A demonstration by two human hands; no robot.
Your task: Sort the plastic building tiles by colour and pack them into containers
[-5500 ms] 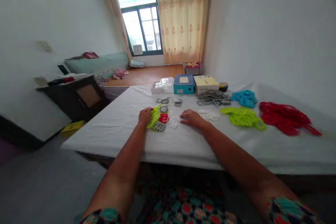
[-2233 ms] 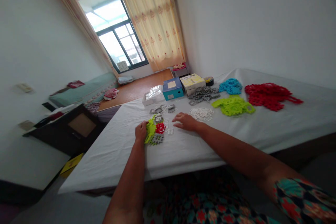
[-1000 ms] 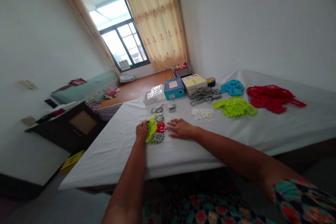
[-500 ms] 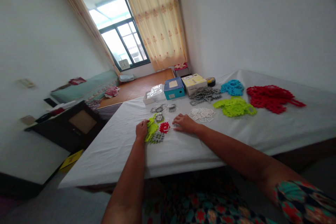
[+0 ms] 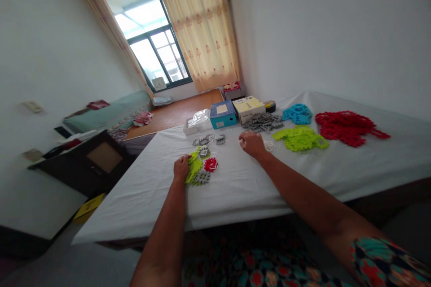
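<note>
My left hand [image 5: 182, 166] is closed on the outer edge of a lime-green interlocking plastic piece [image 5: 194, 169] lying on the white cloth. Touching that piece are a grey toothed piece [image 5: 203, 176] and another grey one with a white square frame [image 5: 204, 152]. A red piece [image 5: 211, 165] with white frames on it sits just to the right. My right hand [image 5: 252, 144] hovers at the small pile of white square frames [image 5: 269, 145], covering most of it. Its fingers are curled together, and whatever they grip is hidden.
Piles of grey [image 5: 262, 122], blue [image 5: 297, 113], lime-green [image 5: 301, 138] and red [image 5: 350, 128] pieces lie to the right. Behind stand a blue box [image 5: 223, 115], a yellow box [image 5: 249, 107] and a clear plastic container [image 5: 201, 119]. Several grey-and-white pieces [image 5: 210, 139] lie mid-table.
My right hand has moved right and away from me, from beside the red piece to the white frames. A white frame now lies on the red piece's right edge. My left hand stays put.
</note>
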